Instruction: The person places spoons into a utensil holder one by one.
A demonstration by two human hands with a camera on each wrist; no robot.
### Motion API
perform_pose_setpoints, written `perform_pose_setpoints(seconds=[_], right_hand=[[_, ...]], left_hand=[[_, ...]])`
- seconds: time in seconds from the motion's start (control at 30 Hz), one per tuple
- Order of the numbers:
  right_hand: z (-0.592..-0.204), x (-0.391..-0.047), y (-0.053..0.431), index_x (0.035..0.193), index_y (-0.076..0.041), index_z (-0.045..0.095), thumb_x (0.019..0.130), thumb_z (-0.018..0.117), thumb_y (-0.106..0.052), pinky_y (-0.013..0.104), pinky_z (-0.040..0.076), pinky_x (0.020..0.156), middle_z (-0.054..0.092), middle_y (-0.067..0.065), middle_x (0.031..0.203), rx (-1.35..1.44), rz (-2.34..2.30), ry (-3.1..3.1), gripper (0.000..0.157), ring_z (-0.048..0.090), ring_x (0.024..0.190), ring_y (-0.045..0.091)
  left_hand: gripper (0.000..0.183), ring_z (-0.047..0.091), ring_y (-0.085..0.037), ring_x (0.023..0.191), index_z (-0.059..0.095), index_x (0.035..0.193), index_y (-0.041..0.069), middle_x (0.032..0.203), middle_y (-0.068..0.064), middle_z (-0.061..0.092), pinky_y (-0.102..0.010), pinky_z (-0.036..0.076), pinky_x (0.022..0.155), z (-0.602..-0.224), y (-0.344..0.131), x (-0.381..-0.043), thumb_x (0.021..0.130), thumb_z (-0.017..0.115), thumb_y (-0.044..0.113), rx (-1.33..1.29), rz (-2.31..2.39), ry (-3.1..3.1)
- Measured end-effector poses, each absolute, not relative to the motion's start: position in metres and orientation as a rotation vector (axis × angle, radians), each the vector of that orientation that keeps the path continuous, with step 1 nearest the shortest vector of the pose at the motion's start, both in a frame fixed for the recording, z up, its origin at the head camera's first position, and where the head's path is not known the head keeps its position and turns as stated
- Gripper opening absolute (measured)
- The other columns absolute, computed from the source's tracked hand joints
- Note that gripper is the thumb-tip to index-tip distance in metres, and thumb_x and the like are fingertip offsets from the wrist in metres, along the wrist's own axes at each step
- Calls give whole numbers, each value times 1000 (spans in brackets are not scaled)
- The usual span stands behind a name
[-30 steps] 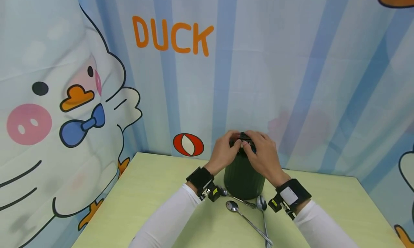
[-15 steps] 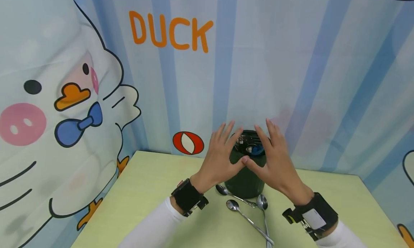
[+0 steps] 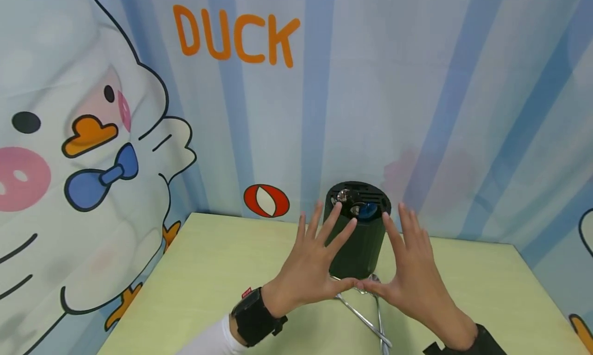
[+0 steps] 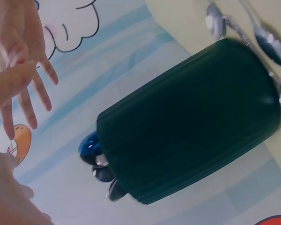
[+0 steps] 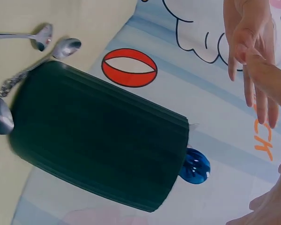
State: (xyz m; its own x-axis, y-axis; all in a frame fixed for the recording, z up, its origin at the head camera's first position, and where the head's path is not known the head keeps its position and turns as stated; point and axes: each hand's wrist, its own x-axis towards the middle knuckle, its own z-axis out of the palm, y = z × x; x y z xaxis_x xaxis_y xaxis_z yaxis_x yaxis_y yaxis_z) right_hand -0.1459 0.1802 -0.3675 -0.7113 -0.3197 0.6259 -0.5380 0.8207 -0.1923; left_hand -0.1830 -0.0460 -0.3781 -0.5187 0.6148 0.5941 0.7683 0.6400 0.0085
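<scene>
A dark green ribbed holder (image 3: 354,247) stands upright at the back of the table. From its slotted black top poke several spoon heads, a blue one (image 3: 367,210) and a silver one (image 3: 343,195) among them. My left hand (image 3: 309,270) is in front of the holder to its left, fingers straight and spread. On the right, my right hand (image 3: 419,278) mirrors it, also spread. Their thumb tips meet below the holder's base in the head view. Neither hand holds anything. Three metal spoons lie at the holder's foot, one with an ornate handle (image 5: 14,82); my hands partly hide them in the head view.
The pale yellow table (image 3: 231,257) ends at a striped blue curtain (image 3: 361,87) just behind the holder. A cartoon duck print (image 3: 106,231) covers the curtain on the left. Each wrist wears a black camera strap (image 3: 257,316).
Both hands have let go of the holder's top, spread their fingers and drawn back toward me. The spoon heads in the top have come into sight; the holder stays in place.
</scene>
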Motion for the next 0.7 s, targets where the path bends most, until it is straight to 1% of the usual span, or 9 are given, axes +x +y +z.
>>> perform_pose_setpoints(seconds=[0.2, 0.27, 0.47, 0.57, 0.7], right_hand=[[-390, -132, 185, 149, -21, 10, 51, 77, -67, 75, 15, 97, -1, 11, 153, 553, 476, -2526, 127, 0, 135, 38], [-399, -129, 186, 149, -22, 8, 51, 74, -70, 75, 14, 98, -2, 11, 153, 536, 470, -2572, 127, 0, 135, 38], [-429, -125, 187, 149, -25, 4, 52, 63, -81, 73, 14, 99, -5, 9, 153, 497, 450, -2737, 126, -1, 135, 38], [-444, -125, 187, 149, -26, 4, 51, 61, -83, 73, 16, 99, -2, 10, 154, 471, 435, -2840, 127, 4, 135, 40], [-460, -128, 188, 148, -28, 6, 47, 69, -76, 73, 21, 96, 5, 13, 153, 431, 457, -2990, 128, 15, 130, 48]], left_hand=[[108, -8, -37, 135, 2, 149, 25, 153, -8, -9, -65, -1, 105, -398, -43, -173, 71, 64, 66, -1154, -334, -2374], [109, -9, -37, 135, 1, 148, 26, 153, -8, -10, -65, -1, 105, -405, -42, -170, 71, 64, 67, -1175, -317, -2406], [111, -13, -35, 135, -5, 147, 28, 153, -7, -14, -65, 1, 105, -432, -39, -167, 68, 57, 76, -1194, -191, -2549], [113, -14, -34, 135, -9, 146, 29, 152, -6, -16, -65, 3, 104, -446, -37, -167, 67, 55, 78, -1216, -130, -2634], [114, -14, -32, 135, -11, 145, 31, 152, -4, -15, -66, 6, 105, -461, -34, -169, 66, 56, 77, -1252, -95, -2739]])
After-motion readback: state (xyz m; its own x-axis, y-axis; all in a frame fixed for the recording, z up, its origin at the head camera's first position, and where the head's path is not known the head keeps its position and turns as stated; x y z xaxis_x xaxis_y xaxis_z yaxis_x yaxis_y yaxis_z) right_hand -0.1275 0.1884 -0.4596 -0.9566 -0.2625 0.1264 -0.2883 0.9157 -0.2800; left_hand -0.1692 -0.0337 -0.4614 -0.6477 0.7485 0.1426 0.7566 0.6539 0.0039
